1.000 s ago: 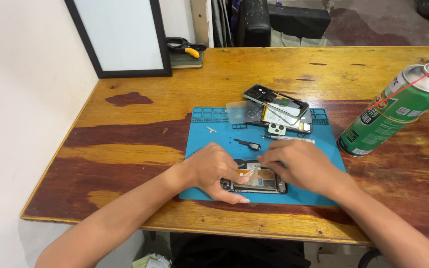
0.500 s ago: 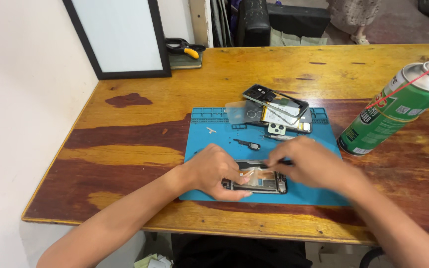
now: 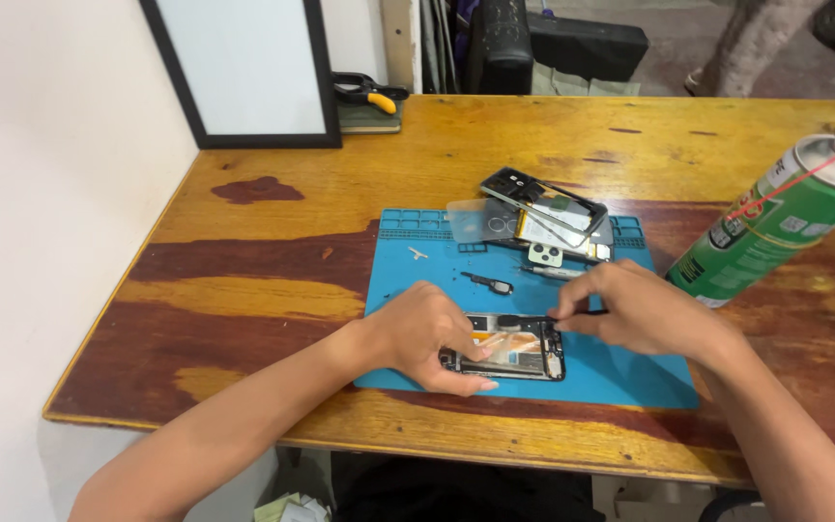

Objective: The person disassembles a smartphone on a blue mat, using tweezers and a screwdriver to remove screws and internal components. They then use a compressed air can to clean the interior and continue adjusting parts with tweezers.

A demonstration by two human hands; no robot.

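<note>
Since a second ago, right hand point(image 3: 645, 311) has slid rightward off the opened phone point(image 3: 506, 348), pinching a thin dark tool point(image 3: 572, 314) whose tip points left at the phone's top edge. Left hand point(image 3: 432, 333) presses fingers down on the phone, which lies lengthwise left-right on the blue mat point(image 3: 408, 280).

Left hand point(image 3: 427, 333) hides perhaps half the opened phone point(image 3: 519, 353).
</note>
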